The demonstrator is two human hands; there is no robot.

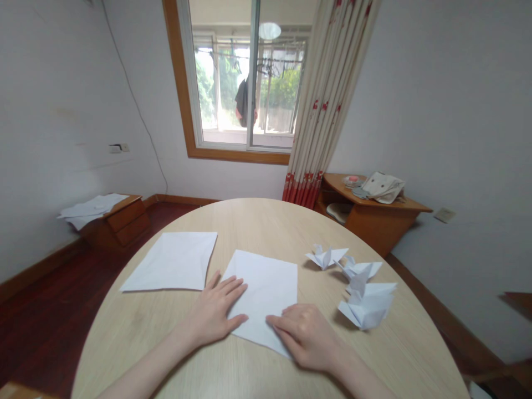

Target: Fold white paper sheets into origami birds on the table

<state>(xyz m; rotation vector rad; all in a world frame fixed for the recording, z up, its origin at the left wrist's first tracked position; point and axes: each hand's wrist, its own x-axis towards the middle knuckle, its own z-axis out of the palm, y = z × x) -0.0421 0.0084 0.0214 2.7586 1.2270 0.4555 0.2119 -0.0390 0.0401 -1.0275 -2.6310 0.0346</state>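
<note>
A square sheet of white paper [266, 282] lies flat on the round wooden table, turned slightly askew. My left hand [214, 310] rests on its left edge, palm down, with fingers spread and the thumb near the lower left corner. On the lower right part of the sheet, my right hand [310, 335] is mostly curled, one finger pointing left with its tip on the paper. Nothing shows in its grasp. To the left lies a flat stack of white paper [170, 261]. Folded paper cranes stand at the right: a far one [326, 256], a middle one [358, 270] and a near one [368, 305].
The round table [257, 219] has a curved edge. Behind it stand a window [245, 83] and a patterned curtain [324, 105]. A corner desk [374, 213] with a cloth bag [384, 187] is at right. Papers [97, 208] cover a low cabinet [128, 221] at left.
</note>
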